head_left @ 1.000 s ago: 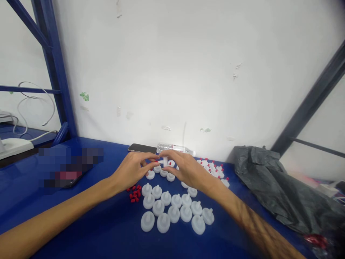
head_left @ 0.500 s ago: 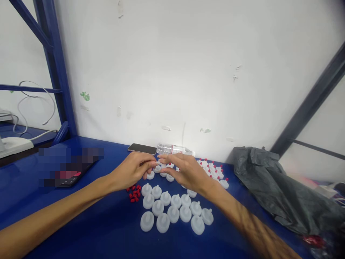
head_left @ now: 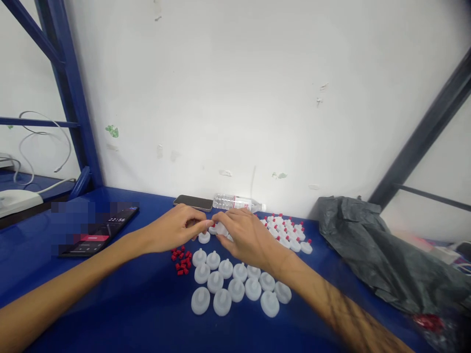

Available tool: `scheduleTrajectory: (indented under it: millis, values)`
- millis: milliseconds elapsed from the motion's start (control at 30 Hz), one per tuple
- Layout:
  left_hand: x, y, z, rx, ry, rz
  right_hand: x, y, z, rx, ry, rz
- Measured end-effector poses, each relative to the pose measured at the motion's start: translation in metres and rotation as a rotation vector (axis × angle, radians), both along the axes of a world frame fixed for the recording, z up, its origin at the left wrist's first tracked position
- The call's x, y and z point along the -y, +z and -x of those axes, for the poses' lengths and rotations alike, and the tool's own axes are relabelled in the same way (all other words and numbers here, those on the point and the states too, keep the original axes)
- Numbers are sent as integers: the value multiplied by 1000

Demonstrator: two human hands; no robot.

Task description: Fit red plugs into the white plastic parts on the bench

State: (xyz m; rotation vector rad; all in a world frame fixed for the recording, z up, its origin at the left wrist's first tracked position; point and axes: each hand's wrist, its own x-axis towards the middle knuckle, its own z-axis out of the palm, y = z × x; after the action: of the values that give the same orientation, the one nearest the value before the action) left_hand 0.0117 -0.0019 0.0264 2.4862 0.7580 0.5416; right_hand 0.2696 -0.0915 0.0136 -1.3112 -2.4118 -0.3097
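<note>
Above the far part of the blue table [head_left: 140, 299], my two hands meet fingertip to fingertip. My right hand [head_left: 248, 238] is closed round a translucent white spouted lid [head_left: 222, 229], partly hidden by its fingers. My left hand [head_left: 180, 228] is pinched at the lid's left side, where a small red cap [head_left: 213, 226] shows by the thumb tip. Several white spouted lids [head_left: 236, 290] stand spout-up in front of my hands. Loose red caps [head_left: 181, 264] lie in a small heap below my left hand. Behind my right hand are several lids with red caps on their spouts [head_left: 294, 245].
A dark phone [head_left: 193, 202] and a clear plastic bottle [head_left: 239, 202] lie along the white wall. Another phone [head_left: 110, 225], its screen lit, is at the left. A dark plastic bag [head_left: 368, 250] covers the right side. Blue metal posts [head_left: 79, 98] frame the table.
The fingers of my right hand have closed in and moved slightly left, against my left fingertips. A red cap now shows between the hands. The lids in front remain in place.
</note>
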Motion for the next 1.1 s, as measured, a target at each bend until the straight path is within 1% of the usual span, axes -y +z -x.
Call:
scheduleTrajectory:
  millis: [100, 167, 233, 300, 467, 533, 567, 667, 700, 767, 833, 867, 933, 1000, 1100]
  values:
    - [-8, 9, 13, -186, 17, -5, -6, -3, -5, 23, -40, 25]
    - [-14, 12, 22, -309, 44, 39, -10, -4, -9, 23, -19, 66]
    - [-18, 13, 28, -377, 89, 77, -11, -5, -11, 18, 21, 76]
    - [-20, 12, 30, -386, 109, 101, -10, -7, -11, 28, 26, 63]
    - [-19, 5, 28, -361, 75, 149, -7, -8, -5, 129, -62, 102]
    - [-19, 3, 27, -339, 62, 157, -7, -1, -4, 136, -92, 117]
    - [-18, 1, 27, -328, 55, 154, -6, 5, -5, 132, -108, 131]
    - [-17, -1, 24, -318, 40, 129, -1, 32, -11, 109, -195, 200]
    - [-17, -2, 24, -320, 34, 123, 1, 43, -14, 88, -255, 205]
    - [-16, -4, 22, -312, 21, 118, 8, 62, -23, 93, -391, 277]
    - [-16, -5, 22, -288, 15, 114, 16, 76, -33, 132, -503, 348]
    - [-16, -6, 22, -274, 21, 110, 20, 81, -37, 162, -547, 389]
    - [-15, -5, 21, -249, 40, 92, 26, 83, -44, 227, -612, 468]
    - [-15, -4, 19, -222, 47, 64, 27, 80, -47, 278, -642, 522]
    - [-14, -2, 15, -175, 33, 19, 21, 68, -44, 307, -608, 555]
